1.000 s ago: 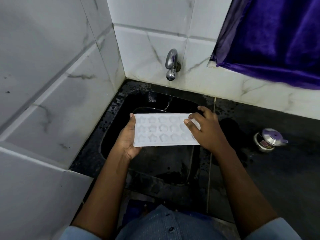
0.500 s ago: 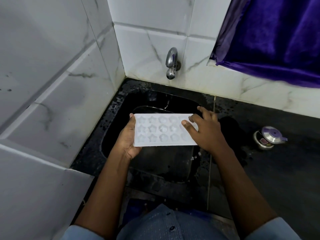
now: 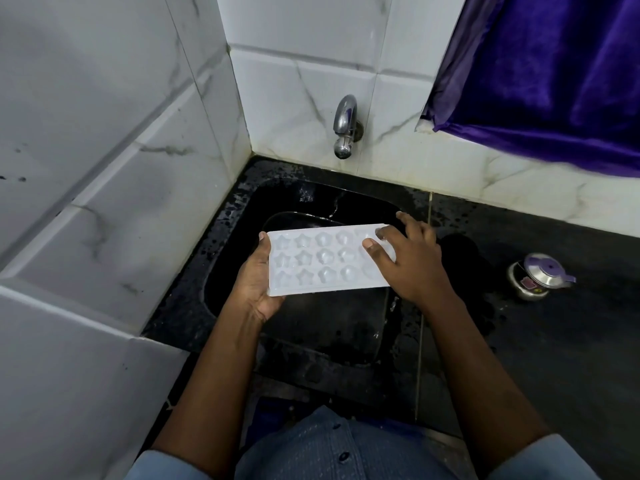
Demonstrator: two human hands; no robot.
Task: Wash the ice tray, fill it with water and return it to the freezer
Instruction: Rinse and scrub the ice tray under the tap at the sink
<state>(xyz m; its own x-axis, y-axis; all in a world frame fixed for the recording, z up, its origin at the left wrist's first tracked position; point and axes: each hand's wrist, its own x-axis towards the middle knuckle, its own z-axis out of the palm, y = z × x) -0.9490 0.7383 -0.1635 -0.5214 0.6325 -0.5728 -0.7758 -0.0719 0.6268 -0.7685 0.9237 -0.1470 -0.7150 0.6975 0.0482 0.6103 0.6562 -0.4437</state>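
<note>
White ice tray held level over black sink, below wall tap. Left hand gripping its left end; right hand spread on its right end. Small steel pot on counter's right part.

A home kitchen's washing corner: a black stone sink is sunk into a dark, wet desk, with a chrome tap fixed to the wall above it. White marble-look tiles cover both walls, a purple curtain hangs at the right, and a small steel lidded pot stands on the desk
</note>
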